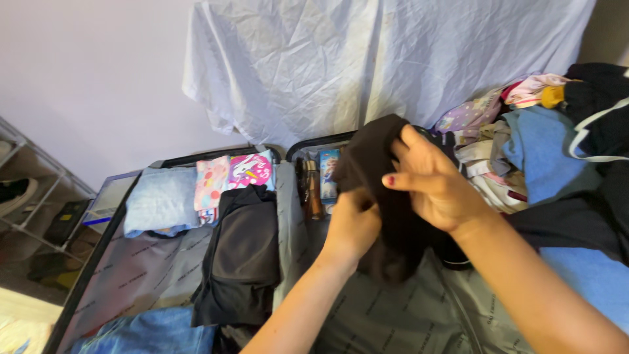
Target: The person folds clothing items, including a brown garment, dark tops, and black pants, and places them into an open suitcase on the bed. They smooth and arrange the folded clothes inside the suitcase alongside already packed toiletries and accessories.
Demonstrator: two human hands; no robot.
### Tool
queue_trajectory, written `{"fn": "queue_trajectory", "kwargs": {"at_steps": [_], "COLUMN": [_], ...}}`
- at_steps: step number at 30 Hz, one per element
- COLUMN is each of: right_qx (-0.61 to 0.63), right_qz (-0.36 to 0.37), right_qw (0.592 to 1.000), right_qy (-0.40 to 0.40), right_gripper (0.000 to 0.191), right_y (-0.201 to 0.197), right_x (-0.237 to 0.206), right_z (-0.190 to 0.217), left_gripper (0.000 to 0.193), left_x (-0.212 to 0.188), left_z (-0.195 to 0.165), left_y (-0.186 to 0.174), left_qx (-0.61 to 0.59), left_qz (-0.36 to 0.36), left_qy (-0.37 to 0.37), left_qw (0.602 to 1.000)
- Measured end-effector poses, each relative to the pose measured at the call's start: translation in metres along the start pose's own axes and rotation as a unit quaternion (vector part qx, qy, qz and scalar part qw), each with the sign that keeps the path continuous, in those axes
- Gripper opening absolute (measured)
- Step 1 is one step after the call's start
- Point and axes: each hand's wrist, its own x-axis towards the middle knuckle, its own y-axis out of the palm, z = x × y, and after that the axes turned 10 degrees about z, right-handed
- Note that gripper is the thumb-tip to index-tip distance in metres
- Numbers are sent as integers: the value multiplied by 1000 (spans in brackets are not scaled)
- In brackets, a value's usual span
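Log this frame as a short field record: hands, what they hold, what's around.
left hand: closed on the lower part of the black garment
right hand: grip on the garment's upper edge, thumb in front
garment: held up over the open suitcase, crumpled
suitcase left half: folded black clothing, light blue folded cloth, pink patterned items
suitcase middle: brown bottle
right side: pile of mixed clothes
behind: white sheet on the wall
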Motion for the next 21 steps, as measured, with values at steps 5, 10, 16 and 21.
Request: {"fn": "queue_trajectory", "kwargs": {"at_steps": [5,10,16,21], "right_qx": [20,28,98,89], "right_qz": [-119,-103,-116,-181], "right_qw": [993,993,987,962], "right_qy": [5,51,46,181], "right_gripper": [52,49,48,74], "right_y": [-9,7,-8,-24], "right_x": [12,25,13,-9], "right_z": [-1,-21,-23,-32], "left_gripper": [13,32,35,34], "left_x": [28,65,99,106], "left_z": [38,85,88,66], "left_y": [6,11,-6,-31], "left_qx": [-66,-466,-507,-333], "left_qz": [-79,142,82,-30], "left_qy": [80,-159,-43,-66], "left_qw": [991,859,857,940]}}
